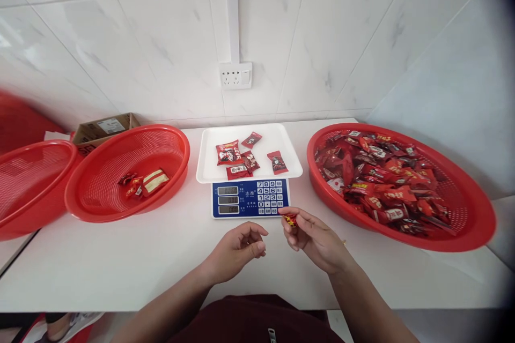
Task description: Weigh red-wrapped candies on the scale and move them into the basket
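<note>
My right hand (311, 238) hovers just in front of the scale's keypad, fingers curled around a small red and yellow candy (289, 219). Beside it, my left hand (237, 249) is loosely curled with nothing visible in it. A blue-faced digital scale (250, 198) stands ahead, topped by a white tray (209, 158) holding several red candy packets (237, 156). To the right, a large red basket (475, 225) is piled with red wrapped candies (382, 177).
A red basket (96, 171) left of the scale holds a few packets (145, 182). Another red basket (24, 193) sits at the far left, with a cardboard box (102, 128) behind. The tiled wall carries a socket (235, 75). The white table's front edge (120, 305) is close to me.
</note>
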Action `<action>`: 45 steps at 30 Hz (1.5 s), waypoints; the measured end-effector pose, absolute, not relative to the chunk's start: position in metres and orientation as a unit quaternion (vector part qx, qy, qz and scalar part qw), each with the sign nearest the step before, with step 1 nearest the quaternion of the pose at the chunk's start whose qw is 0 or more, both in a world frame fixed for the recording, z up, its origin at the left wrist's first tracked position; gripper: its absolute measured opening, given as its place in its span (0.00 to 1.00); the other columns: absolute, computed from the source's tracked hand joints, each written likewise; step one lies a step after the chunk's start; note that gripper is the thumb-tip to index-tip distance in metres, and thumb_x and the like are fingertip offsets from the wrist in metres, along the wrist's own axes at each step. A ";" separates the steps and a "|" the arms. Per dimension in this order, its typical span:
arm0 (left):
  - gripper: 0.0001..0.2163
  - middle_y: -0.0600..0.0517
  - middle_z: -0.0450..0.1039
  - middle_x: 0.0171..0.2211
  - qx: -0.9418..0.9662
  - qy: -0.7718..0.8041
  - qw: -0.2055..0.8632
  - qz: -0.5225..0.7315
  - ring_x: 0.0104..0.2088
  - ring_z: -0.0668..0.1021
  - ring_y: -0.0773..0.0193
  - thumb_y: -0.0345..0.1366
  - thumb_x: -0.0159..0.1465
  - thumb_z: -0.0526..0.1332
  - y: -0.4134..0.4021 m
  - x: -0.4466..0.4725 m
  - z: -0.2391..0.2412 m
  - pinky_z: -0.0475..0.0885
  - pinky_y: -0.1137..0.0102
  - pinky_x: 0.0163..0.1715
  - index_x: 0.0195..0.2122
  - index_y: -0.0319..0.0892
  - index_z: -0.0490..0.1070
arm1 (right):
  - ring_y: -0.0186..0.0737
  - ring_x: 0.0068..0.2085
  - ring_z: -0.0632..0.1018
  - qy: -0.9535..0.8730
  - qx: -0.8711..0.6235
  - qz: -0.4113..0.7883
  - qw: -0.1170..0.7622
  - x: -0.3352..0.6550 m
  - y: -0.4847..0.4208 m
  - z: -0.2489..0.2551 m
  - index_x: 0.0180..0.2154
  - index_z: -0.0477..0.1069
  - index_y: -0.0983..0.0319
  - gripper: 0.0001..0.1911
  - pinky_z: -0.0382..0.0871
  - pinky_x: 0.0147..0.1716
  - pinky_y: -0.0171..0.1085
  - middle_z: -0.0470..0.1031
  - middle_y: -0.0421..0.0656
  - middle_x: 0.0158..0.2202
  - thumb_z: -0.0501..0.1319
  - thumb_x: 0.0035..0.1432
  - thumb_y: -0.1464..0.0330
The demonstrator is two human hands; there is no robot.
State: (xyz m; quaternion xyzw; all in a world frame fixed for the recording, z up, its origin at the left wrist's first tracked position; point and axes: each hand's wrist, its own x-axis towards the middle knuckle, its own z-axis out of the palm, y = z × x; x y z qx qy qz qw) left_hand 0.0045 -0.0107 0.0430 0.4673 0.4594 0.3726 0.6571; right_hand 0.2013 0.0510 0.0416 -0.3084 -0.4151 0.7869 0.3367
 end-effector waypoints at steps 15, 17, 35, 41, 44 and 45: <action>0.19 0.45 0.63 0.55 0.803 0.550 0.092 0.210 0.57 0.61 0.53 0.42 0.60 0.58 0.102 -0.071 0.104 0.60 0.59 0.55 0.52 0.44 0.65 | 0.40 0.37 0.73 -0.659 -0.435 0.440 0.427 0.199 0.088 0.063 0.41 0.66 0.58 0.12 0.66 0.38 0.40 0.71 0.42 0.35 0.55 0.58 0.59; 0.22 0.45 0.59 0.57 0.808 0.550 0.108 0.181 0.59 0.59 0.52 0.42 0.58 0.60 0.116 -0.073 0.103 0.59 0.58 0.56 0.54 0.44 0.63 | 0.43 0.44 0.72 -0.721 -0.455 0.320 0.413 0.191 0.106 0.071 0.42 0.66 0.59 0.11 0.65 0.44 0.42 0.72 0.45 0.42 0.52 0.60 0.62; 0.25 0.44 0.58 0.58 0.826 0.534 0.103 0.149 0.60 0.56 0.50 0.43 0.57 0.60 0.148 -0.054 0.100 0.53 0.55 0.57 0.56 0.45 0.61 | 0.43 0.44 0.72 -0.820 -0.438 0.207 0.304 0.142 0.156 0.083 0.44 0.70 0.59 0.12 0.65 0.41 0.40 0.75 0.44 0.43 0.54 0.59 0.67; 0.34 0.46 0.51 0.63 0.844 0.503 0.166 0.088 0.63 0.47 0.44 0.49 0.52 0.63 0.153 -0.053 0.107 0.50 0.50 0.58 0.59 0.50 0.57 | 0.46 0.47 0.68 -0.878 -0.386 0.178 0.219 0.143 0.151 0.080 0.46 0.72 0.61 0.15 0.64 0.45 0.42 0.75 0.45 0.43 0.57 0.55 0.73; 0.35 0.48 0.47 0.64 0.844 0.506 0.163 0.073 0.64 0.45 0.43 0.52 0.52 0.62 0.154 -0.052 0.109 0.47 0.47 0.57 0.60 0.52 0.54 | 0.46 0.44 0.69 -0.874 -0.404 0.162 0.216 0.140 0.152 0.079 0.42 0.74 0.62 0.12 0.64 0.44 0.42 0.74 0.47 0.40 0.57 0.56 0.74; 0.36 0.48 0.46 0.64 0.844 0.508 0.155 0.074 0.64 0.44 0.43 0.54 0.52 0.61 0.155 -0.051 0.108 0.45 0.47 0.57 0.61 0.52 0.53 | 0.46 0.44 0.69 -0.872 -0.408 0.158 0.218 0.140 0.152 0.079 0.41 0.74 0.62 0.12 0.64 0.44 0.42 0.73 0.47 0.39 0.56 0.56 0.73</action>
